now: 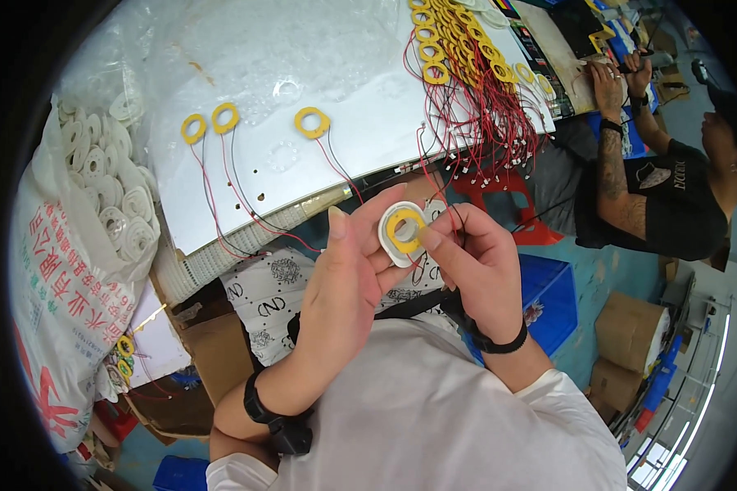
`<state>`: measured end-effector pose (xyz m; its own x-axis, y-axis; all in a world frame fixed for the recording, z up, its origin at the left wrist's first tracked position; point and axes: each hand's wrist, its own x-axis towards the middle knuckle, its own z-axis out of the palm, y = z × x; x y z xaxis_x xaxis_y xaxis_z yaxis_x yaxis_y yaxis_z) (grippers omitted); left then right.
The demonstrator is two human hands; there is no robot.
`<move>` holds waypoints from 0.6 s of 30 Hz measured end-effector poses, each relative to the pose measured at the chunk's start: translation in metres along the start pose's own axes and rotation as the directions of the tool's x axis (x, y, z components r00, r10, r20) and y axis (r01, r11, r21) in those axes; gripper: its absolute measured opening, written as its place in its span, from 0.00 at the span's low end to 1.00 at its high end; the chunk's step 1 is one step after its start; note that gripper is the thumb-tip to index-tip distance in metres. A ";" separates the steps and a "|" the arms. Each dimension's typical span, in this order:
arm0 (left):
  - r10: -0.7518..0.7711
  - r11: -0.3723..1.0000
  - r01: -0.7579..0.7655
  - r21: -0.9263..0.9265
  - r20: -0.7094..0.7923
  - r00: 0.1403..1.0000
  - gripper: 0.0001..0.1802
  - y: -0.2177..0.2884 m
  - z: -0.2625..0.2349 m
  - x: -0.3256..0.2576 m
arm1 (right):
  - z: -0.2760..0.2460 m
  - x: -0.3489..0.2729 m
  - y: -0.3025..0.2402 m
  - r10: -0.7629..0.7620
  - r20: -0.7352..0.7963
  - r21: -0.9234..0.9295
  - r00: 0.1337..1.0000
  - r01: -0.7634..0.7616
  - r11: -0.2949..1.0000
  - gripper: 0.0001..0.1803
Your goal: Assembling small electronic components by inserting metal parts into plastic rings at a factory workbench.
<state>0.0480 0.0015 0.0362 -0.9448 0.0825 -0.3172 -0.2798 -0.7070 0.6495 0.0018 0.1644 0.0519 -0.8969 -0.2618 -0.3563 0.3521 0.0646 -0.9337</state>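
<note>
I pinch the white ring [402,237] between my left hand [348,270] fingers while my right hand [475,262] fingers close on the yellow ring [403,230], seating it flush, wires trailing beneath.

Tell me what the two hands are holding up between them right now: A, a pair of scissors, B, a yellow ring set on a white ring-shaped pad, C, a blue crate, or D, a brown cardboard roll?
B: the left hand and right hand together pinch a yellow ring seated on a white ring-shaped pad, held above the lap.
</note>
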 end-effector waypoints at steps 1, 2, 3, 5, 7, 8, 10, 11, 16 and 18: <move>-0.004 1.000 0.004 0.008 0.000 1.000 0.47 -0.001 -0.001 0.000 | 0.000 0.000 0.000 0.002 -0.001 0.002 1.000 -0.002 1.000 0.04; -0.006 1.000 0.006 0.008 0.001 1.000 0.47 -0.001 0.000 0.000 | 0.001 0.000 0.001 0.011 -0.005 0.006 1.000 -0.011 1.000 0.04; -0.005 1.000 0.005 0.024 -0.014 1.000 0.42 -0.001 0.001 0.000 | 0.000 0.001 0.001 0.020 -0.010 0.010 1.000 -0.020 1.000 0.04; -0.003 0.999 0.004 0.043 -0.026 1.000 0.37 -0.002 0.003 0.000 | -0.002 0.001 0.002 0.020 -0.001 -0.010 1.000 -0.020 1.000 0.04; 0.063 0.980 -0.068 0.185 0.032 0.998 0.25 -0.003 0.004 0.000 | -0.002 0.000 0.003 0.017 0.007 -0.028 1.000 -0.017 0.999 0.05; 0.061 0.980 -0.068 0.189 0.041 0.997 0.25 -0.004 0.003 0.001 | 0.000 0.000 0.005 -0.003 0.002 -0.013 1.000 0.003 1.000 0.05; 0.081 0.990 -0.079 0.118 -0.017 0.997 0.20 -0.007 0.000 0.002 | 0.001 0.000 0.011 -0.031 -0.013 0.004 0.999 0.031 1.000 0.06; 0.078 0.989 -0.077 0.123 -0.007 0.997 0.20 -0.008 -0.001 0.002 | 0.000 0.000 0.015 -0.042 -0.008 -0.034 0.999 0.041 0.999 0.07; 0.271 0.943 -0.274 0.187 0.044 0.962 0.19 -0.014 -0.009 0.004 | -0.002 0.000 0.017 -0.081 -0.031 -0.078 0.996 0.078 0.994 0.13; 0.278 0.939 -0.282 0.197 0.049 0.959 0.19 -0.013 -0.004 0.004 | -0.002 -0.001 0.018 -0.090 -0.038 -0.033 0.995 0.088 0.996 0.12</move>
<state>0.0488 0.0083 0.0233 -0.9925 -0.0831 -0.0895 -0.0295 -0.5485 0.8356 0.0084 0.1672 0.0357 -0.9344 -0.2296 -0.2723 0.2625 0.0725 -0.9622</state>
